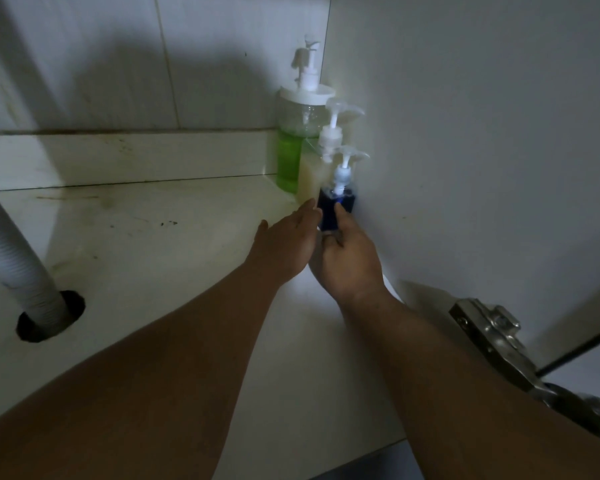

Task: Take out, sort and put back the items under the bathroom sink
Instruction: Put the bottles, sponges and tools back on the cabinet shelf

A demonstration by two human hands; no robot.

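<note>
Right of centre, the right hand (pixel 349 261) grips the small dark-blue square pump bottle (pixel 336 209) while the left hand (pixel 284 244), fingers straight, steadies it, apparently aligning it before the cream (pixel 314 181) and green (pixel 293 157) pump bottles.

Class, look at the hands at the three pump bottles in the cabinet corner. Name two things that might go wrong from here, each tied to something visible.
1. The blue bottle, held between the left hand and right hand, stands tight against the cream bottle; shifting it may topple that one into the green bottle.
2. The pump heads sit exposed close above the hands; a knock might dispense soap onto the cabinet floor.
</note>
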